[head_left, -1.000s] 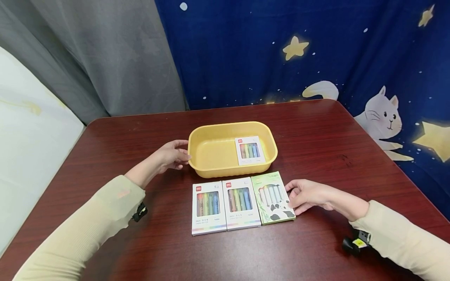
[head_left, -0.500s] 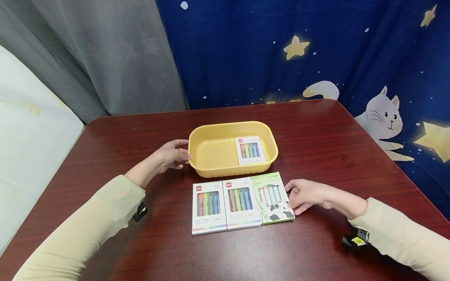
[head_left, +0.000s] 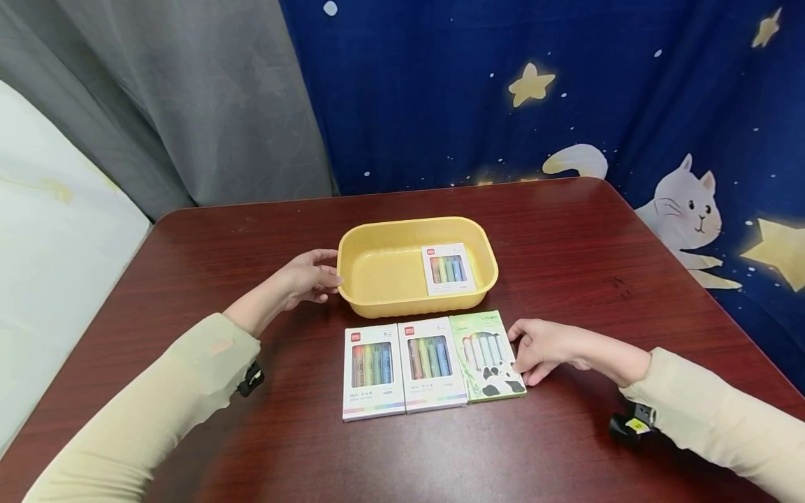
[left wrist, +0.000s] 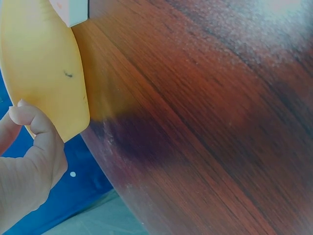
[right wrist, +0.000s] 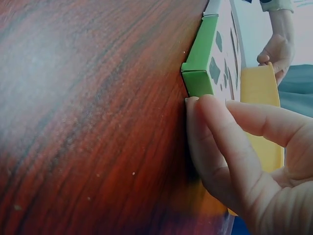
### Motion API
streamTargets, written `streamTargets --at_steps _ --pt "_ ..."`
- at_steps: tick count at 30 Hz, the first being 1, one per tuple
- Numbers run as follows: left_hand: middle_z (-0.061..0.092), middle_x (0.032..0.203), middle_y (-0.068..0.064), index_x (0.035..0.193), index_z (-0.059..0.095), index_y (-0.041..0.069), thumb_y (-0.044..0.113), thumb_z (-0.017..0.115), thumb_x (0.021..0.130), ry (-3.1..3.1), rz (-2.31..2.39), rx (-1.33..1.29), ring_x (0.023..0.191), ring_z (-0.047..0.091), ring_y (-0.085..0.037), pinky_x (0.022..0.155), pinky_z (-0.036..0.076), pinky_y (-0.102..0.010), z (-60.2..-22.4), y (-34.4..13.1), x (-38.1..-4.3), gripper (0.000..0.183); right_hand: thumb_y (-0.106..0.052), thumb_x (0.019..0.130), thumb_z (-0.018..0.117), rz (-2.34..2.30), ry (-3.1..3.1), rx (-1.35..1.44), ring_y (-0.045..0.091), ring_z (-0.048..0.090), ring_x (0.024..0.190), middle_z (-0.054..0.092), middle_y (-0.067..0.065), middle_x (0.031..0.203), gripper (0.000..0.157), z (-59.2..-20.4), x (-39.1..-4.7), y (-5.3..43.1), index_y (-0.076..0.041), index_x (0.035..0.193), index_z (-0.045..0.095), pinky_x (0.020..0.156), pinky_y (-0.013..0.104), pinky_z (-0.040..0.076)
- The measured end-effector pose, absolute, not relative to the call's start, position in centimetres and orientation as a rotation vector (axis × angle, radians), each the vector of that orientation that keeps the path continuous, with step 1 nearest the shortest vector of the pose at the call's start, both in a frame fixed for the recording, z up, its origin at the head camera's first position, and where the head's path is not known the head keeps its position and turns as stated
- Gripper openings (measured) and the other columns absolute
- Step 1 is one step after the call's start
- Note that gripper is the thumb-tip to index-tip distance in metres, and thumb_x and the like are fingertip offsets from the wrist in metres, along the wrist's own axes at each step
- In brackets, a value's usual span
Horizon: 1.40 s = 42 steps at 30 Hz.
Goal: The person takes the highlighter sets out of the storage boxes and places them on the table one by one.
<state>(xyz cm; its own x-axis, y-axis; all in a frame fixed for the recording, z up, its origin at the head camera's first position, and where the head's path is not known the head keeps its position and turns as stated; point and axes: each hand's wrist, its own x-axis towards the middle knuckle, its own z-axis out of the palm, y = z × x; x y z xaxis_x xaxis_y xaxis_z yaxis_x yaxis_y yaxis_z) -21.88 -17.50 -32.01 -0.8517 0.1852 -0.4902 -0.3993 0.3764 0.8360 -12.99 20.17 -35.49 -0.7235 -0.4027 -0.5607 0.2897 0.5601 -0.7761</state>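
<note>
At the left end of a yellow plastic basket (head_left: pixel 383 307), my left hand (head_left: pixel 309 279) pinches the rim between thumb and fingers. The left wrist view shows this hand (left wrist: pixel 36 156) at the basket's end wall. My right hand (head_left: pixel 550 349) grips the right edge of a green panda box of markers (head_left: pixel 487 356), lying flat on the table. In the right wrist view, its fingertips are at the box's green side (right wrist: pixel 200 83). Two white highlighter boxes, one on the left (head_left: pixel 374 374) and one in the middle (head_left: pixel 435 367), lie beside it in a row.
Inside the basket, a third white highlighter box (head_left: pixel 448 270) leans at the right end. The dark red wooden table (head_left: pixel 251 447) reaches back to a grey curtain (head_left: pixel 233 105) and a blue starry curtain (head_left: pixel 440 91).
The green box's far edge has shifted slightly toward the front, and its right side slightly left, with my right hand moving along. My left hand keeps its place on the basket.
</note>
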Motion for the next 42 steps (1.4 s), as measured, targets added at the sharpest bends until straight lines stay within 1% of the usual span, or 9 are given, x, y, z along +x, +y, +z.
streamTargets --at_steps 6,12,18,25,29,35,42 --pt "0.047 0.109 -0.010 0.145 0.020 0.010 0.004 0.054 0.090 2.127 1.498 -0.194 0.075 0.056 -0.013 0.058 0.045 -0.020 -32.0 -17.5 -21.8 0.065 0.005 0.070 0.060 -1.191 2.054 -0.095 0.017 0.061 0.062 0.055 0.014 0.076 0.049 -35.4 -13.0 20.1 0.010 0.112 0.035 0.058 0.029 0.054" --pt "0.047 0.112 -0.012 0.145 0.019 0.010 0.004 0.054 0.090 2.125 1.502 -0.197 0.072 0.056 -0.011 0.058 0.046 -0.020 -32.0 -17.5 -21.8 0.066 0.005 0.071 0.059 -1.175 2.066 -0.108 0.019 0.062 0.064 0.055 0.015 0.080 0.056 -34.3 -13.4 20.3 0.011 0.120 0.031 0.060 0.031 0.054" --pt "0.047 0.110 -0.011 0.145 0.019 0.010 0.005 0.055 0.090 2.131 1.493 -0.193 0.073 0.056 -0.012 0.058 0.046 -0.020 -31.9 -17.5 -21.7 0.066 0.003 0.074 0.059 -1.154 2.094 -0.145 0.020 0.063 0.067 0.056 0.014 0.082 0.058 -32.5 -13.9 20.5 0.010 0.123 0.028 0.063 0.034 0.055" --pt "0.047 0.115 -0.014 0.145 0.019 0.010 0.005 0.055 0.090 2.130 1.494 -0.185 0.071 0.056 -0.011 0.058 0.046 -0.020 -32.0 -17.5 -21.7 0.066 -0.003 0.079 0.062 -1.112 2.128 -0.201 0.021 0.061 0.072 0.056 0.012 0.086 0.062 -30.1 -14.7 20.5 0.009 0.128 0.026 0.068 0.037 0.054" --pt "0.047 0.116 -0.015 0.145 0.018 0.010 0.005 0.054 0.090 2.123 1.500 -0.180 0.069 0.056 -0.010 0.057 0.045 -0.019 -32.0 -17.5 -21.7 0.066 -0.005 0.080 0.063 -1.109 2.135 -0.224 0.022 0.061 0.075 0.055 0.012 0.088 0.065 -28.8 -15.2 20.4 0.008 0.130 0.024 0.070 0.038 0.054" --pt "0.048 0.113 -0.013 0.145 0.020 0.011 0.005 0.055 0.090 2.123 1.502 -0.188 0.071 0.056 -0.012 0.058 0.046 -0.020 -32.0 -17.5 -21.7 0.065 -0.007 0.081 0.061 -1.110 2.156 -0.255 0.023 0.060 0.079 0.055 0.013 0.091 0.063 -27.1 -16.2 19.9 0.007 0.131 0.024 0.073 0.038 0.054" --pt "0.048 0.114 -0.013 0.145 0.019 0.011 0.005 0.055 0.089 2.123 1.502 -0.196 0.073 0.057 -0.012 0.058 0.046 -0.020 -31.9 -17.5 -21.7 0.066 -0.010 0.084 0.059 -1.127 2.163 -0.267 0.025 0.059 0.084 0.054 0.015 0.098 0.062 -26.0 -17.2 18.9 0.006 0.132 0.024 0.075 0.039 0.054"
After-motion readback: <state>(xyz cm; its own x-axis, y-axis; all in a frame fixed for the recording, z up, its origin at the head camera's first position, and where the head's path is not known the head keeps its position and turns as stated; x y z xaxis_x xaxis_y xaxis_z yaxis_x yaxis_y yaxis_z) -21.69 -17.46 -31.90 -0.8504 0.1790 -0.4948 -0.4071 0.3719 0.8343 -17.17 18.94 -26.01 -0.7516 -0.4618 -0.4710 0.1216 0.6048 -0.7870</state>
